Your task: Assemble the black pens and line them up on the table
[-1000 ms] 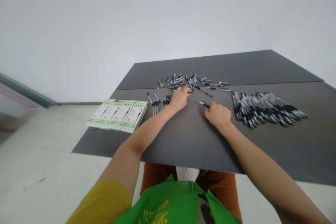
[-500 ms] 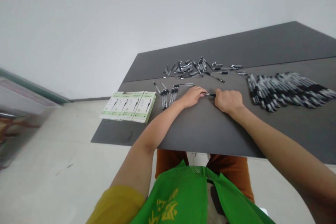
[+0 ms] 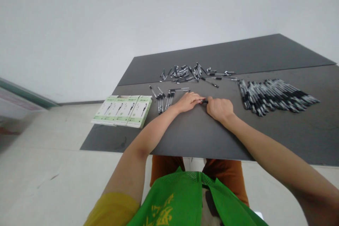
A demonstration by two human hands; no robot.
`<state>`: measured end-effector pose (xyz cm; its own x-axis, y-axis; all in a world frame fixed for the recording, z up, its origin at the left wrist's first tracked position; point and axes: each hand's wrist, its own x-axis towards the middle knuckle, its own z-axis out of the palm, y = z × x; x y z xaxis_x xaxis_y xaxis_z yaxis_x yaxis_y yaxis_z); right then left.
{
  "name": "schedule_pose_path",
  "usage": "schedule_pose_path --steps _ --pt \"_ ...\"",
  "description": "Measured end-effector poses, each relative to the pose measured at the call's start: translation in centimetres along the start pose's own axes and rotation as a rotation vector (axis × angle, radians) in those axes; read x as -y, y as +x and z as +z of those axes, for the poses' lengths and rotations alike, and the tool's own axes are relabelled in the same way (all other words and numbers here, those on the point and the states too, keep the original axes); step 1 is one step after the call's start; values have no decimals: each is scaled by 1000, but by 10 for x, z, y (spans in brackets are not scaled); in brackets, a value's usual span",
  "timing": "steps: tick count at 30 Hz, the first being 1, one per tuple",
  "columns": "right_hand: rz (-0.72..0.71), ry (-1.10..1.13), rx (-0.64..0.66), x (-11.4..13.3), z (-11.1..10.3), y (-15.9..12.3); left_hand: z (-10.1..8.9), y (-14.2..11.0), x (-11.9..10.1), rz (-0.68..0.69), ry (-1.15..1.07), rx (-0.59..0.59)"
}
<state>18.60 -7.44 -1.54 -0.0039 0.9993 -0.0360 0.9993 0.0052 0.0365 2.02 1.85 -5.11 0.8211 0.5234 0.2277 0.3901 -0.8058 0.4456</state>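
Observation:
Both my hands meet over the dark table (image 3: 201,134) on one black pen (image 3: 204,101). My left hand (image 3: 188,101) pinches the pen's left end, fingers closed. My right hand (image 3: 219,108) is curled into a fist around the pen's other end, which is hidden in it. Only a short piece of the pen shows between the two hands. A small row of pens (image 3: 163,98) lies just left of my left hand.
A loose heap of pen parts (image 3: 190,72) lies further back. A big spread of assembled black pens (image 3: 275,92) covers the right side. Green-and-white boxes (image 3: 122,110) sit at the table's left edge. The near table edge runs just below my forearms.
A second ago my left hand was at the parts heap and my right held a pen alone. The left hand came back and the two hands closed together on the pen.

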Motion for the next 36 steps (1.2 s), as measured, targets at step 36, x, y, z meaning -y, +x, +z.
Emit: schedule_pose_path --steps 36 --pt "257 77 -48 -94 -46 81 17 10 -21 -265 -710 -166"
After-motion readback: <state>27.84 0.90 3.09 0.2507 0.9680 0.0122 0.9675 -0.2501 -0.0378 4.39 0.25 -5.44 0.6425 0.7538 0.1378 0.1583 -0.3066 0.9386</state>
